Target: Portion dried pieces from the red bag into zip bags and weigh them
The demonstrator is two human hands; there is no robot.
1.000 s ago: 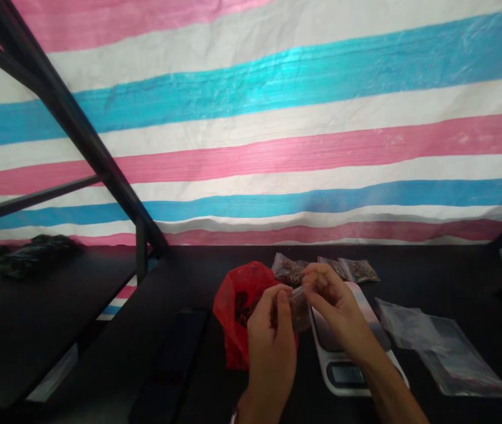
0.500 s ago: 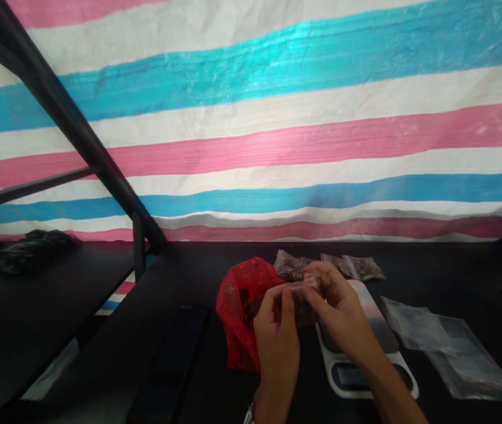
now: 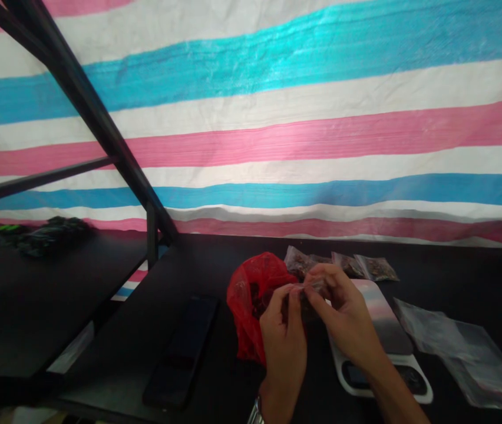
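Note:
Both my hands pinch the top edge of a small clear plastic bag [image 3: 307, 301] with dark contents, mostly hidden behind my fingers. My left hand [image 3: 284, 324], with a metal watch at the wrist, grips its left side. Fingers closed, my right hand [image 3: 342, 312] holds the same edge close beside the left. Just left of the bag stands an open red plastic bag [image 3: 246, 318] with dark bits inside. Under my right forearm lies a white digital scale [image 3: 381, 321] with a metal plate. Behind the hands, several small filled bags [image 3: 378, 268] lie in a row.
Flat, clear plastic bags [image 3: 467, 353] lie right of the scale. A black phone [image 3: 182, 353] rests at the left of the black table [image 3: 122, 365]. Dark metal bars [image 3: 101, 123] rise at the left, and a striped sheet [image 3: 277, 147] hangs behind.
My fingertips have come closer together along the bag's top edge, the right hand moving toward the left. The camera view has shifted slightly left.

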